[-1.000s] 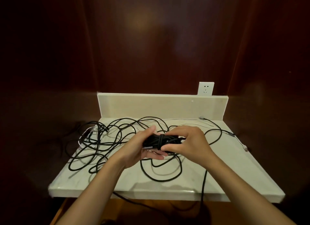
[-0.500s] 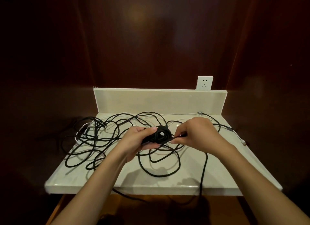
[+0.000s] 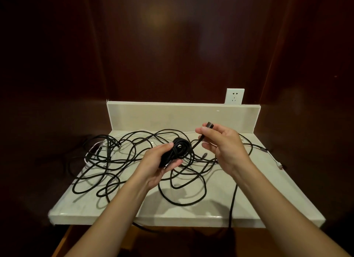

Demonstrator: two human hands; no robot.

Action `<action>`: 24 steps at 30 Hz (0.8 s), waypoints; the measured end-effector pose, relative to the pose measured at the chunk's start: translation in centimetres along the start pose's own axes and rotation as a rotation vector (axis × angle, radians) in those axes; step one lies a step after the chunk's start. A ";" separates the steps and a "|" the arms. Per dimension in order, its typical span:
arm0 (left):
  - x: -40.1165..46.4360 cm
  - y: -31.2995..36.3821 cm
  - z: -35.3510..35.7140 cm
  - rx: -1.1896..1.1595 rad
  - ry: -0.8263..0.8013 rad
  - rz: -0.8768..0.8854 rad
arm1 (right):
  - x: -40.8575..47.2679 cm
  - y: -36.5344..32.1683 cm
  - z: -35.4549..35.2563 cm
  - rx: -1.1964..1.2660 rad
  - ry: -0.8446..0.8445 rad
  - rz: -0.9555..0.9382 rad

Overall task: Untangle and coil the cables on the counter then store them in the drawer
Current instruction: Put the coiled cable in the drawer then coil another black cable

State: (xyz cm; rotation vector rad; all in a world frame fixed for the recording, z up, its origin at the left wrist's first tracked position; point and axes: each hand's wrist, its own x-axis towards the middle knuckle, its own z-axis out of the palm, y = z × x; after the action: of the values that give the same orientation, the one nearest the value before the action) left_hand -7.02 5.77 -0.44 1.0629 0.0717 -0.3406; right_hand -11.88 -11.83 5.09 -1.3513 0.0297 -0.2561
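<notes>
2 hands: left hand point(image 3: 157, 165) grips coil point(image 3: 179, 148), right hand point(image 3: 225, 144) pinches plug point(image 3: 209, 125).

Left hand point(image 3: 160, 165) curled in grip, right hand point(image 3: 224, 147) raised, seemingly pinching

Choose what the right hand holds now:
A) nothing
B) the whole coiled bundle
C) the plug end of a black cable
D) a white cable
C: the right hand pinches the plug end of the black cable, raised above the counter, while the left hand holds the coiled bundle.
</notes>
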 end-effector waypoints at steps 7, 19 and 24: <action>0.4 -0.7 -0.3 -0.073 -0.038 0.029 | 0.3 2.5 1.3 -0.153 -0.056 0.049; 0.3 -1.3 -0.7 -0.016 -0.067 0.083 | 0.4 4.5 2.3 -0.442 -0.013 -0.023; 0.2 -1.4 -0.8 0.021 -0.096 0.127 | 0.7 5.4 2.3 -0.461 0.048 -0.066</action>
State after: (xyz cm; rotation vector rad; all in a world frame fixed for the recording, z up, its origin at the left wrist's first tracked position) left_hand -7.13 5.81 -2.03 1.0652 -0.0858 -0.2775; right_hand -9.89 -8.72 0.42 -1.8062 0.0881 -0.3518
